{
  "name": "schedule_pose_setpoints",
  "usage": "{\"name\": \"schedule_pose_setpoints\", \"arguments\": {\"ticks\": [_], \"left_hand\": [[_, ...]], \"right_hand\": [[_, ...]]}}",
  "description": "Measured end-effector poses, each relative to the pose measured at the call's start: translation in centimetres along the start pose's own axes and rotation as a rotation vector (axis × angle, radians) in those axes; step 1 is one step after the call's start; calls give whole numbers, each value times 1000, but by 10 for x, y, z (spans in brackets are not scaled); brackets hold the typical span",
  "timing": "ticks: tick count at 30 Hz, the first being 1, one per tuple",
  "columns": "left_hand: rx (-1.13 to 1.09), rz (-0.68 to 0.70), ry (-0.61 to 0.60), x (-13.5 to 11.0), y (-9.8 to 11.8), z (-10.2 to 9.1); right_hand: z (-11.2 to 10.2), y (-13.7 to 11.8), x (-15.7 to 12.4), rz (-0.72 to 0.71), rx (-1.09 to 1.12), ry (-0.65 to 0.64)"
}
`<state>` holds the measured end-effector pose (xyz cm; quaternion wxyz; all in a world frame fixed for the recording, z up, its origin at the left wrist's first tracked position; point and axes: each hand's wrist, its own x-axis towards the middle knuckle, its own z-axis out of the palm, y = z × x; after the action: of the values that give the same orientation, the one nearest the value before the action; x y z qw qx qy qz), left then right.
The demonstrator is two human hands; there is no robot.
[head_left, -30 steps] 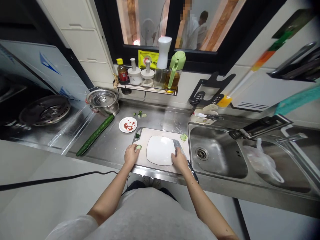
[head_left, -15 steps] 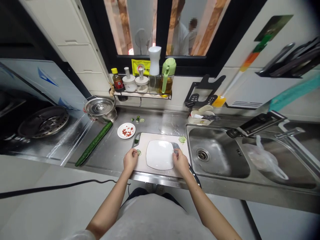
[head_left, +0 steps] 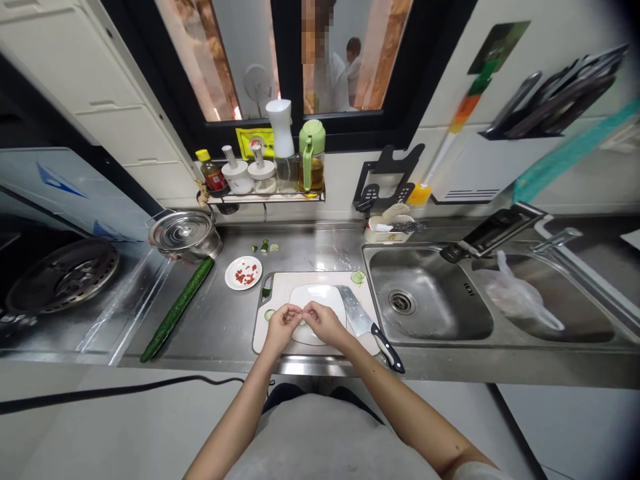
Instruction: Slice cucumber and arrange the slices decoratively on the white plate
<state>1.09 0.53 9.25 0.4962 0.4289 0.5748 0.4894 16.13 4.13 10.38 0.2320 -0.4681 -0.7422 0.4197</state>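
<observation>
Over the white plate (head_left: pixel 320 293), my left hand (head_left: pixel 283 325) and my right hand (head_left: pixel 323 323) meet with thumbs and fingers pinched. Between the fingertips shows the pale green edge of a cucumber slice (head_left: pixel 302 323), mostly hidden. The plate lies on a light cutting board (head_left: pixel 265 337). Another cucumber slice (head_left: pixel 270 314) rests on the board by my left hand, and a few slices (head_left: pixel 358 277) lie at its far right corner. Right of the plate is a kitchen knife (head_left: pixel 356 310), its black handle pointing over the front edge.
A whole cucumber (head_left: pixel 177 310) lies on the counter at left, near a lidded steel pot (head_left: pixel 185 235). Behind the board sit a small plate of red pieces (head_left: pixel 243 273) and cucumber scraps (head_left: pixel 265 246). The sink (head_left: pixel 430 293) is at right; a seasoning shelf (head_left: pixel 265 198) hangs behind.
Both hands have moved inward from the plate's sides and come together above it. My right hand has let go of the plate's edge. The camera view has shifted slightly.
</observation>
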Motion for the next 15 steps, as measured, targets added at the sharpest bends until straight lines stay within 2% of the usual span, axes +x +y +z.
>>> {"name": "schedule_pose_setpoints", "arguments": {"ticks": [3,5,9,12,15], "left_hand": [[-14,-59,15,0,1,0],[-52,-173,29,0,1,1],[-254,-406,-58,2,5,6],[-331,-431,-42,7,6,8],[-347,-425,-13,11,5,8]], "right_hand": [[-8,0,0,-48,-95,24],[-13,-2,0,-103,-201,64],[-17,-7,0,-258,-379,90],[-17,-6,-2,-319,-451,73],[-15,-1,-3,-313,-469,69]]}}
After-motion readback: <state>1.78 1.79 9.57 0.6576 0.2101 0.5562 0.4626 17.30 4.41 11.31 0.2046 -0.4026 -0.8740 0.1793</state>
